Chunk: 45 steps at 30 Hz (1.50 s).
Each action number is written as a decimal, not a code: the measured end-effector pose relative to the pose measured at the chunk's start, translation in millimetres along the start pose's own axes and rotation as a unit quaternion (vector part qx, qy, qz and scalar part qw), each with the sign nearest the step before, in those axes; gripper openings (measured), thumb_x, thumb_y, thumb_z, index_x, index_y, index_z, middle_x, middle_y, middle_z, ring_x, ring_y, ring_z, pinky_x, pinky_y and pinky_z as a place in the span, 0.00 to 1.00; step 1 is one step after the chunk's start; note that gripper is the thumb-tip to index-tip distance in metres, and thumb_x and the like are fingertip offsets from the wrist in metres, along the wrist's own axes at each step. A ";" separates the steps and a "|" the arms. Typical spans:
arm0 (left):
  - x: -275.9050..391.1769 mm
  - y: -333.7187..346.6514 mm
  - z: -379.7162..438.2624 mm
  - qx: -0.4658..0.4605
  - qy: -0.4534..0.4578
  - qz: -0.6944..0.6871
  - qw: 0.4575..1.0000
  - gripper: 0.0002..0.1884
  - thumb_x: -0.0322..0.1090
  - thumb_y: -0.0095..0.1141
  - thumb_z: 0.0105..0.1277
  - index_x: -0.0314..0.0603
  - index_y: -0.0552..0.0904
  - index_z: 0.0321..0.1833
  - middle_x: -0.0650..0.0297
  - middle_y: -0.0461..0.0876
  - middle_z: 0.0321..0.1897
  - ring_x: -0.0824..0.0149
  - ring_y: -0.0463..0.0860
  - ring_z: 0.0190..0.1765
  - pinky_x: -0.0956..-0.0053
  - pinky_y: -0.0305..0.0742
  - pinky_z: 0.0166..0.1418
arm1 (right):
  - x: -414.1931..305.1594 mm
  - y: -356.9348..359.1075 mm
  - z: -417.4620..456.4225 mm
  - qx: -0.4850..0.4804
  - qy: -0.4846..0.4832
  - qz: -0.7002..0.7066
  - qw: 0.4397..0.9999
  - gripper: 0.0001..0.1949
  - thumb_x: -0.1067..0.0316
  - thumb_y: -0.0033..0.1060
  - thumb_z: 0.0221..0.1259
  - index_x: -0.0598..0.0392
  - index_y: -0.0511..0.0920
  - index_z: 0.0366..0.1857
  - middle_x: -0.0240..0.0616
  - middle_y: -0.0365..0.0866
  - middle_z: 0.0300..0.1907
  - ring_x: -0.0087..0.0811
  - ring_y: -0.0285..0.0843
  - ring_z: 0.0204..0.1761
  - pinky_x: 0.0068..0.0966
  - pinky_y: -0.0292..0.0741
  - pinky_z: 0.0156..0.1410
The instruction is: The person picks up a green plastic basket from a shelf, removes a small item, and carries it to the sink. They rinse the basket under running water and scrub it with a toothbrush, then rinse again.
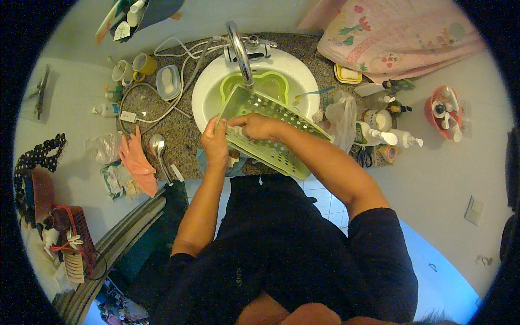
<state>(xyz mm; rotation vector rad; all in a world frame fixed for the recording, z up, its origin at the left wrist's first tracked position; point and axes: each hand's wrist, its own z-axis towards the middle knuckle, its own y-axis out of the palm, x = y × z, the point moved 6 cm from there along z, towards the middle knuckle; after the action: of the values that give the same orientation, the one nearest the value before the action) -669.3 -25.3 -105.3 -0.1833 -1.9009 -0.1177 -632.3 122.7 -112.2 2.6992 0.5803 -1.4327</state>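
Observation:
A green perforated plastic basket (284,118) is tilted over the front of the white washbasin (203,95). My left hand (216,142) grips its left end, thumb on the rim. Inside the basket, near that end, my right hand (256,126) presses its fingers against the wall; something pale shows under them, too small to name. Behind the basket, a green plastic basin (280,83) with a lobed rim sits in the washbasin, below the chrome faucet (240,53). A blue-handled brush (319,92) leans at the washbasin's right side. A blue cloth (203,160) lies partly hidden below my left hand.
Left on the granite counter are a showerhead (157,144), orange rubber gloves (138,166), a hose (189,77), a soap box (168,83) and a yellow mug (145,64). At right stand pump bottles (375,135), a plastic bag (341,118) and scissors (363,156). A pink towel (390,36) hangs above.

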 end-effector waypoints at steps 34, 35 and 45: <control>6.6 22.7 -7.2 -0.013 -0.041 -0.094 0.995 0.16 0.32 0.61 0.78 0.33 0.83 0.64 0.61 0.88 0.50 0.71 0.85 0.48 0.76 0.80 0.54 | 18.2 -27.9 -6.0 0.212 -0.021 -0.458 0.863 0.21 0.63 0.53 0.71 0.36 0.79 0.67 0.49 0.89 0.43 0.47 0.92 0.44 0.48 0.85 0.44; 6.3 23.2 -8.2 -0.010 -0.041 -0.087 0.995 0.16 0.32 0.61 0.78 0.33 0.83 0.64 0.60 0.88 0.50 0.71 0.85 0.47 0.76 0.80 0.53 | 19.8 -25.4 -3.2 0.197 -0.009 -0.453 0.870 0.23 0.64 0.54 0.71 0.35 0.77 0.70 0.50 0.89 0.45 0.49 0.91 0.46 0.49 0.85 0.44; -2.8 19.8 -12.8 0.002 -0.077 -0.112 0.991 0.15 0.32 0.61 0.78 0.35 0.83 0.63 0.59 0.88 0.48 0.69 0.85 0.46 0.73 0.81 0.51 | 31.2 3.2 -6.7 -0.015 -0.060 -0.395 0.917 0.31 0.63 0.57 0.69 0.20 0.71 0.76 0.46 0.89 0.52 0.50 0.90 0.52 0.49 0.85 0.51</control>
<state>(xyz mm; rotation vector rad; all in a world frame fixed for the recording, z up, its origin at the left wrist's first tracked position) -652.8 -8.3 -103.8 0.0262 -2.0712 -0.2573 -610.1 130.7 -134.0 2.4038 1.8007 -1.6547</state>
